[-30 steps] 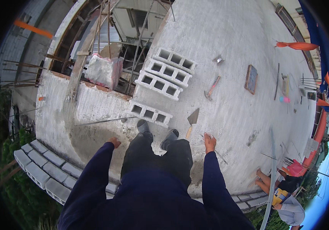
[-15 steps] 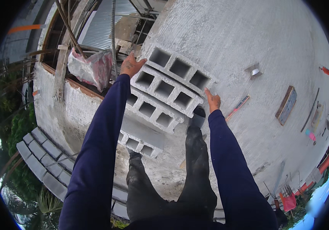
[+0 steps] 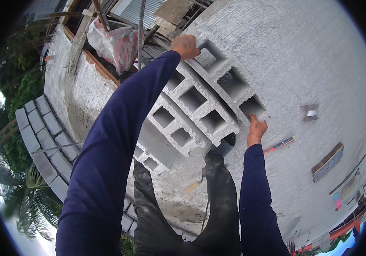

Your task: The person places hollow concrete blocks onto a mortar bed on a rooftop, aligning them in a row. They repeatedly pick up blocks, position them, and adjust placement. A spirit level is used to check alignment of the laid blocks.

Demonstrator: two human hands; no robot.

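Both hands hold a grey hollow concrete block [image 3: 223,69], tilted at the far side of a row of similar blocks. My left hand [image 3: 186,47] is closed over its upper left end. At the lower right end, my right hand [image 3: 256,129] grips the wall by the last hollow, thumb at the opening. A dark gap partly separates this block from the second block [image 3: 203,110]. Closer to my legs are a third block [image 3: 172,126] and a fourth block [image 3: 161,147], partly hidden by my left sleeve. The fingers behind the held block are hidden.
My shoe [image 3: 227,144] is close to the blocks. A red-and-blue level-like bar [image 3: 279,145], a string reel [image 3: 310,112] and a wooden board [image 3: 328,162] lie right on the concrete floor. A trowel [image 3: 192,186] is between my legs. Left are an opening, a rebar [image 3: 141,34] and a sack [image 3: 114,45].
The held block has shifted away from the second block and tilted, widening the gap between them. Both hands have moved with it. The view has also turned and shifted.
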